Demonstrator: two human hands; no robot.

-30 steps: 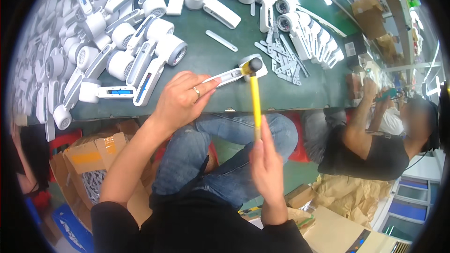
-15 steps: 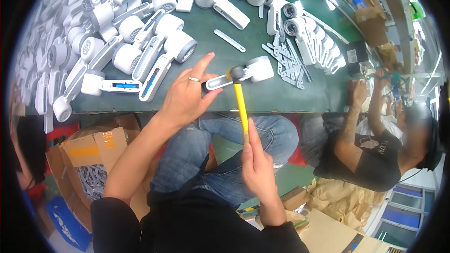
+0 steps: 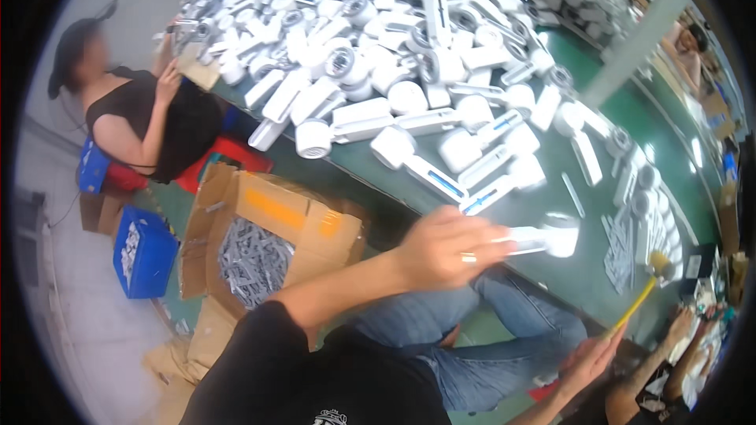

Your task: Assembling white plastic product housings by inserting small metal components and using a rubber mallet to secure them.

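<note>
Green tabletop (image 3: 579, 283): busy scene, with white units heaped across the far side (image 3: 449, 67) and grey strips (image 3: 618, 256) bunched to the right.
White unit (image 3: 561, 236): out at the near edge, beyond the left hand, round head to the right; resting or just lifted, one cannot tell.
Left hand (image 3: 453, 248): fingers curled closely over the handle end, slightly blurred, back of the hand up.
Left arm: crossing above the lap from the lower left, elbow bent.
Right hand (image 3: 594, 354): wrapped around the lower shaft of the yellow hammer (image 3: 636, 307), little gap in the grip.
Right arm: low on the near right, the tool slanting up and away, its head well apart from the unit.
Good handling: looks like a job for firm backing from the tabletop; steady the handle, keep fingertips clear of the hammer's path, and make any tap light and square, since that casing could plausibly mark.
</note>
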